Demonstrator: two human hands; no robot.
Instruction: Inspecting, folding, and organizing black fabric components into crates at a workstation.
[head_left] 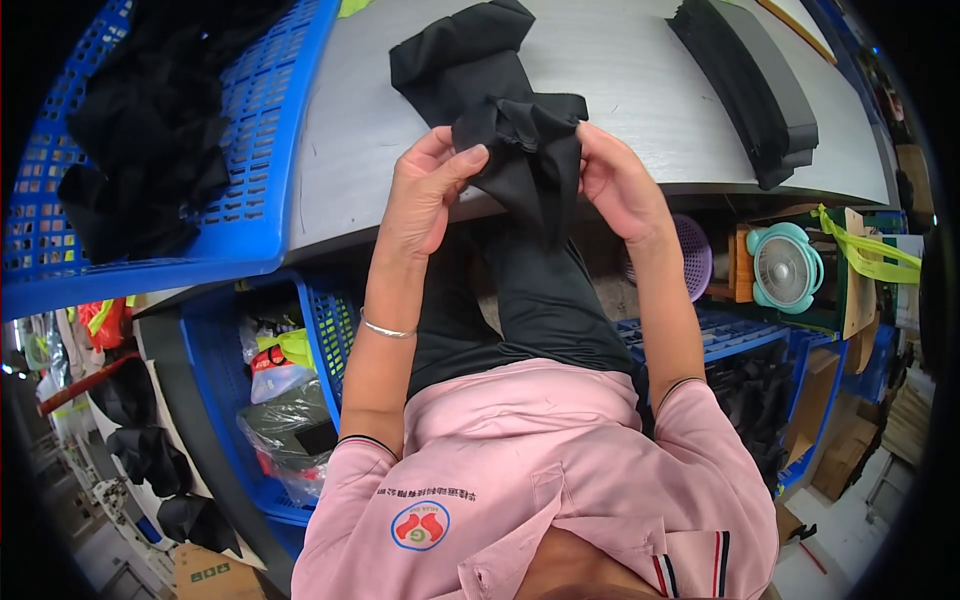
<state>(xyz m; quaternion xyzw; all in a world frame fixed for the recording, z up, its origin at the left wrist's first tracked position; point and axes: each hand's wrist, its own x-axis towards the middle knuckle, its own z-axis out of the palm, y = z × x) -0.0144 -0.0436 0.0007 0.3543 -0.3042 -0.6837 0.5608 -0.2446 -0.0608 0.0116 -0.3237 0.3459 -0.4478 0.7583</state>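
Observation:
Between my two hands a black fabric piece (530, 150) is held up at the near edge of the table, its lower part hanging over the edge. My left hand (430, 185) pinches its left side between thumb and fingers. On its right side my right hand (620, 180) grips the cloth by its upper corner. Just beyond, another length of black fabric (460, 55) lies on the table; whether it joins the held piece I cannot tell. To the right sits a neat stack of black fabric pieces (750, 90).
At the left, a blue plastic basket (265, 150) on the grey table (350, 130) holds a heap of black fabric. Below are another blue crate (215, 370) with bagged items, a turquoise fan (785, 268), a purple basket (695, 258) and a blue crate (720, 340) with black cloth.

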